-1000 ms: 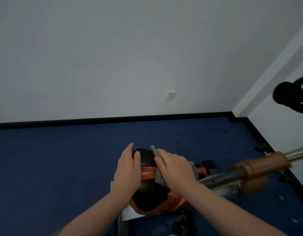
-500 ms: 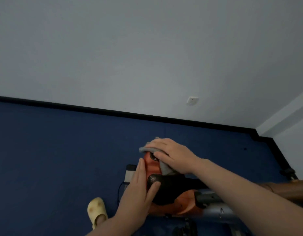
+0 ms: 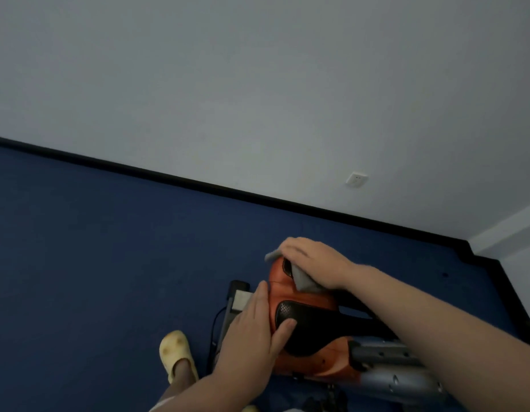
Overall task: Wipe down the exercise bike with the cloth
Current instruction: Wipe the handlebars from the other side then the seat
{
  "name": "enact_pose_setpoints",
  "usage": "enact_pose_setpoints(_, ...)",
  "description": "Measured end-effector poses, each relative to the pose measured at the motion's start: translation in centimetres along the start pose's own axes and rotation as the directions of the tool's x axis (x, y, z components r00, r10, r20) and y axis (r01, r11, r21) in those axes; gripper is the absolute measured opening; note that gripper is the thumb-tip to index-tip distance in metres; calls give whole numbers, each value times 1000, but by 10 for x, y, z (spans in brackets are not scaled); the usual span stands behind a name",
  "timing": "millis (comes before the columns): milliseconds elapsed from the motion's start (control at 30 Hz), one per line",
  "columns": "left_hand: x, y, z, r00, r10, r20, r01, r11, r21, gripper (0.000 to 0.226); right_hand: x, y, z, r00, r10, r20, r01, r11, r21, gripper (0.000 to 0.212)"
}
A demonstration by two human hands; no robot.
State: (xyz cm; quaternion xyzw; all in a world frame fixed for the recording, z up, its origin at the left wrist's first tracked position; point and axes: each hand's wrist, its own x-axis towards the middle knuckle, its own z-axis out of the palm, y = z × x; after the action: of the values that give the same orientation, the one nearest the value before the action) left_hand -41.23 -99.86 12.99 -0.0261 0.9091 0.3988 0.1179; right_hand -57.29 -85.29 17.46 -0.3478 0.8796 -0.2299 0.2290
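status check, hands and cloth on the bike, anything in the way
Right hand pressing grey cloth on the bike's orange housing. Left hand flat on its side, bracing. Nothing in the way; yellow slipper on floor beside it.

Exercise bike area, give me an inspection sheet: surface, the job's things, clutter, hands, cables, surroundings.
Surface: dark blue floor, bare where visible.
Job's things: exercise bike, orange and black body with a grey metal tube running right; grey cloth pressed on the top of the orange part.
Clutter: nothing seen.
Hands: right hand lies flat over the cloth; left hand braces the near side of the body, its thumb on the black panel, holding nothing.
Cables: thin black cable loops on the floor left of the bike.
Surroundings: yellow slipper on the person's foot; white wall with a wall socket; black skirting.
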Motion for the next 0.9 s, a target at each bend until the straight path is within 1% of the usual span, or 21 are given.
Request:
enact_pose_setpoints(67,0,-1,1,1000,-10,1,10,1000,7,101,20,-9,0,990,140,32,-138,988,-73,38)
enact_pose_setpoints(100,0,-2,1,1000,-17,1,17,1000,8,102,26,-14,3,984,176,35,-169,975,-142,39)
enact_pose_setpoints(133,0,-2,2,1000,-20,-4,20,1000,0,101,25,-17,7,988,156,18,-147,960,-236,41)
enact_pose_setpoints(200,-1,-3,3,1000,6,-17,-6,999,-32,96,7,-16,17,996,-76,-40,53,914,-403,45)
enact_pose_setpoints(233,-1,-3,3,999,33,-26,-34,998,-52,91,-7,-11,21,980,-195,-45,158,894,-420,43)
enact_pose_setpoints(267,-1,-3,3,998,57,-36,-60,995,-74,87,-21,-5,21,969,-243,-35,210,895,-395,42)
enact_pose_setpoints(300,-1,-3,3,996,74,-45,-79,992,-99,83,-33,1,19,972,-230,-35,207,923,-324,43)
enact_pose_setpoints(367,0,-3,4,994,92,-56,-100,984,-148,80,-43,10,13,995,-86,-60,80,992,-93,44)
enact_pose_setpoints(400,0,-3,4,994,95,-59,-103,981,-167,78,-41,11,12,997,-1,-83,3,1000,26,44)
enact_pose_setpoints(433,0,-4,4,994,96,-62,-105,979,-177,78,-33,9,11,991,87,-101,-76,991,109,41)
enact_pose_setpoints(467,0,-4,4,993,96,-67,-106,978,-178,79,-23,6,12,976,181,-120,-166,978,125,38)
enact_pose_setpoints(533,1,-5,5,992,97,-77,-109,979,-171,81,-3,-8,15,926,335,-174,-341,940,-5,36)
enact_pose_setpoints(567,1,-6,6,991,101,-83,-114,978,-175,81,0,-15,21,911,343,-230,-369,926,-79,37)
enact_pose_setpoints(600,1,-8,6,989,112,-91,-127,975,-180,81,-4,-20,27,914,286,-289,-339,928,-152,39)
enact_pose_setpoints(667,2,-10,5,981,160,-110,-174,975,-138,79,-23,-23,37,943,115,-312,-193,954,-231,46)
enact_pose_setpoints(700,3,-11,2,974,193,-116,-204,974,-93,78,-36,-19,39,954,63,-294,-131,968,-215,48)
enact_pose_setpoints(733,4,-11,0,965,233,-119,-240,969,-53,77,-49,-12,38,957,71,-281,-117,982,-150,47)
enact_pose_setpoints(767,6,-12,-3,954,277,-117,-281,959,-25,75,-61,-4,35,956,131,-263,-158,984,-84,47)
enact_pose_setpoints(800,9,-12,-5,941,319,-113,-323,946,-11,74,-68,6,30,949,216,-228,-239,968,-77,47)
enact_pose_setpoints(867,16,-12,-11,927,363,-99,-366,930,-22,70,-63,18,18,899,415,-139,-434,888,-155,51)
enact_pose_setpoints(900,20,-11,-15,927,363,-99,-368,929,-39,68,-52,16,14,871,472,-135,-490,851,-190,50)
